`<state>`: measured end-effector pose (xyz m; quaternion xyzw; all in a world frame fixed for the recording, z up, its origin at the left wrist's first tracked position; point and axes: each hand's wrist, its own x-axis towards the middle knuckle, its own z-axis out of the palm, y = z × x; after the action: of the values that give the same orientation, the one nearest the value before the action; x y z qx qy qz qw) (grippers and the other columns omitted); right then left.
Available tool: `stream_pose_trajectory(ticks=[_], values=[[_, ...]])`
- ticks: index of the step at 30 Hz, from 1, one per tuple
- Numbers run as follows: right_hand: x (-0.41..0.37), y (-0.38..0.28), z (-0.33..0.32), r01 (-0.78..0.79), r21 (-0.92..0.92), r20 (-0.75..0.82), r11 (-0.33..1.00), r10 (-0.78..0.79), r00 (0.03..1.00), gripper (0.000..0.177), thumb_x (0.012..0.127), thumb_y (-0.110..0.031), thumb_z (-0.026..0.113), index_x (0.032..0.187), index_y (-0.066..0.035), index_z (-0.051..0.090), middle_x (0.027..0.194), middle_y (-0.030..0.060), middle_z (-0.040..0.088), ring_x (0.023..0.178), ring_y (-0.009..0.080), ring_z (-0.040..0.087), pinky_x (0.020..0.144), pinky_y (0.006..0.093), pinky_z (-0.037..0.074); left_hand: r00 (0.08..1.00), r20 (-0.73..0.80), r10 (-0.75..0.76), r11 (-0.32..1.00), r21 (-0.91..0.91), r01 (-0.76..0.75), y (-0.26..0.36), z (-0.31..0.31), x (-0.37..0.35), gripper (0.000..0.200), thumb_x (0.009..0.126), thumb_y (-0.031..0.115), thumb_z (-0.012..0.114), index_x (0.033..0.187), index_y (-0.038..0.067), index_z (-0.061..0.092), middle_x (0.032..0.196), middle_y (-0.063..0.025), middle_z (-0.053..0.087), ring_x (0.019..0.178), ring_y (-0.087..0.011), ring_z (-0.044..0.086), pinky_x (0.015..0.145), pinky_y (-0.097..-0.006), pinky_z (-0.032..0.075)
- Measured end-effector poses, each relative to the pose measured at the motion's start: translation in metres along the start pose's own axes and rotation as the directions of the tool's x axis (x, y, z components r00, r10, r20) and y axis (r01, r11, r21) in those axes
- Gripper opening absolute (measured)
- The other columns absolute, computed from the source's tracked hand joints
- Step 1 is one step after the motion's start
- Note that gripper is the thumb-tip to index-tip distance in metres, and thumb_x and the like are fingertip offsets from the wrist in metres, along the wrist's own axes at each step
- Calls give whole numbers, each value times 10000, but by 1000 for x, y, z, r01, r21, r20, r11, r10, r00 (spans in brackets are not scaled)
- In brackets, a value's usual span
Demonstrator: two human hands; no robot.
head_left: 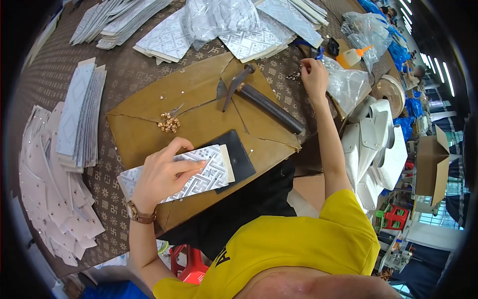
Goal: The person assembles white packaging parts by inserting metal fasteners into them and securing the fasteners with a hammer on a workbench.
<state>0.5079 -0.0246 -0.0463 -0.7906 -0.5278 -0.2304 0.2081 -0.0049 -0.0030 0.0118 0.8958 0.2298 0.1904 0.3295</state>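
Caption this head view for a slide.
Left hand holds a patterned sheet on a black pad; right hand touches fittings near a hammer.

One view, head-worn. Faced forward and steeply down, close over the brown patterned-cloth table (124,70); wearer's yellow shirt (298,239) at bottom edge, left hand (164,172) on silver-patterned white card (215,175) near centre. Fisheye, dark-cornered.

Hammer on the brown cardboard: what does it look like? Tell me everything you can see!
The hammer lies flat on the brown cardboard, and nothing is holding it. Its thick, dark handle, which looks like wood, slants down to the right in the picture. The metal head is dull grey, long and thin, and one end narrows to a point. It looks old and well used.
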Motion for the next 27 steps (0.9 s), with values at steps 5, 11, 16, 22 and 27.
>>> stream_pose_trajectory(ticks=[5, 11, 16, 22, 27], values=[[-7, -11, -14, 0, 192, 138, 981, -27, 990, 126, 919, -164, 725, 1000, -81, 775, 936, 113, 715, 875, 302, 696, 795, 417, 545, 999, 23, -25, 1000, 9, 25, -1, -1, 0, 116, 880, 213, 819, 992, 209, 852, 1062, -16, 669, 728, -222, 663, 639, -359, 526], [-8, -11, -5, 83, 93, 193, 992, -100, 976, 126, 931, -161, 727, 988, -56, 768, 928, 136, 708, 873, 322, 702, 795, 422, 550, 1000, 7, -28, 1000, 8, 28, -3, 2, -1, 121, 898, 207, 798, 1007, 216, 851, 1086, -19, 662, 769, -234, 676, 672, -363, 531], [-8, -16, -2, 150, 70, 168, 986, -159, 973, 128, 947, -145, 716, 1010, -42, 759, 934, 144, 710, 871, 336, 696, 790, 421, 548, 999, 32, -5, 1000, 23, 4, -12, 2, -6, 167, 894, 155, 762, 1019, 226, 847, 1122, -22, 656, 834, -245, 691, 717, -376, 539], [-14, -51, -33, 3, 285, 136, 958, -44, 990, 134, 988, -127, 703, 1070, -29, 743, 926, 122, 731, 812, 235, 702, 744, 348, 544, 999, 40, 24, 999, 39, -26, -13, 2, -8, 233, 866, 96, 734, 1025, 231, 838, 1131, -26, 655, 872, -248, 695, 733, -386, 547], [-22, -77, -53, -194, 553, 284, 810, 36, 958, 136, 987, -121, 725, 1081, -25, 742, 928, 108, 747, 803, 151, 693, 730, 309, 538, 996, -1, 87, 996, 31, -87, -10, 3, -2, 228, 859, 86, 732, 1020, 213, 831, 1135, -16, 664, 878, -249, 693, 734, -389, 549]])
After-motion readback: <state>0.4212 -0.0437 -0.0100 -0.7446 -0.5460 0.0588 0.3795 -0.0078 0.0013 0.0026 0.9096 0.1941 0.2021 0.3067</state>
